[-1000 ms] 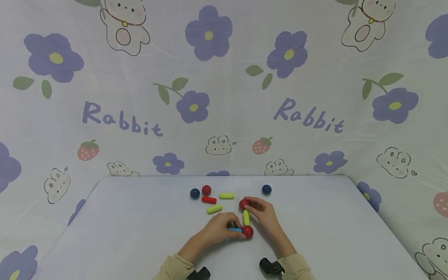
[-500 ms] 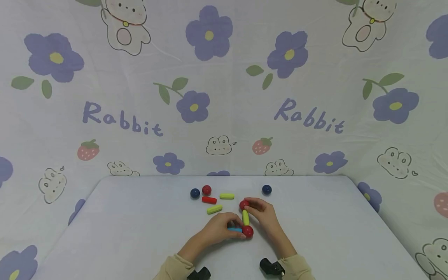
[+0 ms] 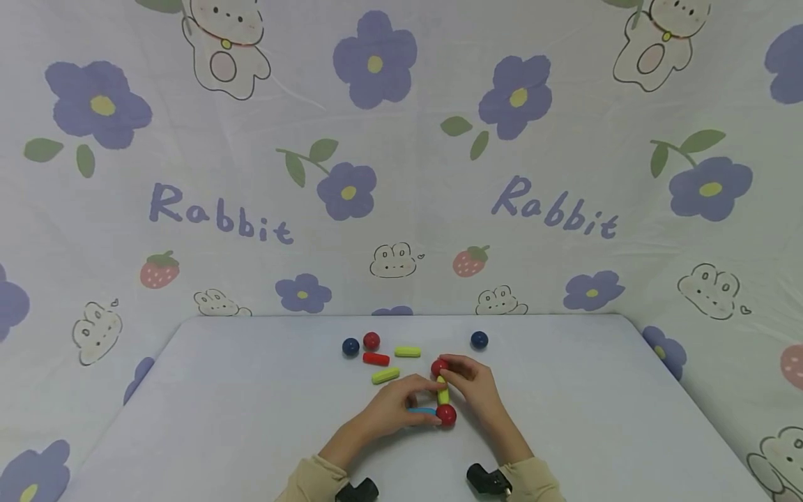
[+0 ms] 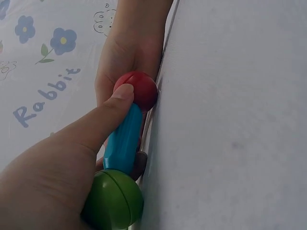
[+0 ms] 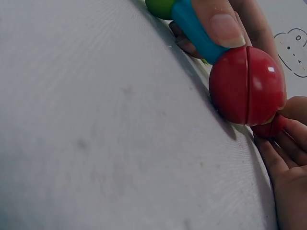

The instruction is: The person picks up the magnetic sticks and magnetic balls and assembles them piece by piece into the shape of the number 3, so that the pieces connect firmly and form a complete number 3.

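Note:
In the head view my left hand [image 3: 396,406] grips a blue rod [image 3: 423,411] joined to the near red ball [image 3: 446,415]. Its thumb lies at their joint, and its index finger reaches over to a yellow-green rod [image 3: 443,396]. That rod runs from the near ball toward the far red ball [image 3: 438,367]. My right hand [image 3: 475,383] pinches the far ball between thumb and fingers. A green ball [image 4: 115,199] sits on the blue rod's other end in the left wrist view; my left hand hides it in the head view.
Behind the hands on the white table [image 3: 251,404] lie a dark blue ball [image 3: 350,347], a red ball [image 3: 371,340], a red rod [image 3: 376,359] and two yellow-green rods [image 3: 408,352]. Another dark blue ball [image 3: 479,340] stands at the back right. A patterned cloth [image 3: 414,139] hangs behind.
My left index finger has stretched forward onto the yellow-green rod, now partly covering it. The right hand keeps its hold on the far red ball, almost still.

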Demonstrator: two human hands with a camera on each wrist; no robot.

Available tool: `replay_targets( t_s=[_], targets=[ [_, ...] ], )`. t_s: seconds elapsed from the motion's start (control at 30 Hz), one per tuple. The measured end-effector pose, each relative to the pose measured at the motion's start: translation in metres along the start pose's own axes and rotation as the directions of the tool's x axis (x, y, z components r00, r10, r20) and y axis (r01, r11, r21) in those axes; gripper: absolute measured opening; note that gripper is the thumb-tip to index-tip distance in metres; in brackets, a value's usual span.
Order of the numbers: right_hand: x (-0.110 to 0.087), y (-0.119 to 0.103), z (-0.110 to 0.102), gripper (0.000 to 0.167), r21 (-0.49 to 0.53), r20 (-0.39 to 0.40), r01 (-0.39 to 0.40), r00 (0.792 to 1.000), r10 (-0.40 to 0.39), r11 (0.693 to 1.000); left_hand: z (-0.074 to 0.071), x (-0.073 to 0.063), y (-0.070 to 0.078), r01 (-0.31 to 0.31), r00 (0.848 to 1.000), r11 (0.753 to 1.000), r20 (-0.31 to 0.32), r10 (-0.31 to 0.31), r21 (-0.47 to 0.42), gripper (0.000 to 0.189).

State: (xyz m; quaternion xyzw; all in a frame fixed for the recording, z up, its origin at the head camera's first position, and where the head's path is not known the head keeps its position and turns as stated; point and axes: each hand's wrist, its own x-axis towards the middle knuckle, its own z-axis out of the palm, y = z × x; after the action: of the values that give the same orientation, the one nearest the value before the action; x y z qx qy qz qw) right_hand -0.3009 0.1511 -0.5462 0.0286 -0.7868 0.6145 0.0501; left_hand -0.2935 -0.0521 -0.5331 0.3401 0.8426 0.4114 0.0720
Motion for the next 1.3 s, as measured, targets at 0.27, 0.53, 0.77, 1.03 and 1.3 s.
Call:
replay_targets(
  t_s=[0.27, 0.53, 0.77, 1.03, 1.3],
  targets=[
    [-0.004, -0.013, -0.002, 0.033, 0.001, 0.009, 0.005, 1.0, -0.005, 1.0, 0.001, 0.0, -0.003, -0.029, 1.0, 1.0, 0.001, 0.029, 0.001, 0.054],
    [0.004, -0.008, -0.008, 0.032, 0.032, -0.116, 0.101, 0.989, -0.097, 0.994, 0.001, 0.001, -0.004, -0.056, 0.998, 0.998, -0.007, 0.056, 0.013, 0.055],
    [0.014, -0.014, -0.017, 0.034, 0.046, -0.264, 0.177, 0.951, -0.159, 0.983, 0.001, 0.001, -0.005, -0.047, 0.999, 0.999, -0.005, 0.047, 0.022, 0.056],
    [0.025, -0.019, -0.012, 0.035, 0.057, -0.234, 0.15, 0.963, -0.133, 0.987, 0.001, 0.001, -0.005, -0.025, 1.0, 0.999, 0.002, 0.025, 0.026, 0.055],
    [0.035, -0.029, 0.007, 0.039, 0.052, -0.03, 0.132, 0.991, -0.13, 0.99, 0.001, 0.001, -0.004, -0.032, 0.999, 0.999, 0.006, 0.032, 0.035, 0.055]
  ],
)
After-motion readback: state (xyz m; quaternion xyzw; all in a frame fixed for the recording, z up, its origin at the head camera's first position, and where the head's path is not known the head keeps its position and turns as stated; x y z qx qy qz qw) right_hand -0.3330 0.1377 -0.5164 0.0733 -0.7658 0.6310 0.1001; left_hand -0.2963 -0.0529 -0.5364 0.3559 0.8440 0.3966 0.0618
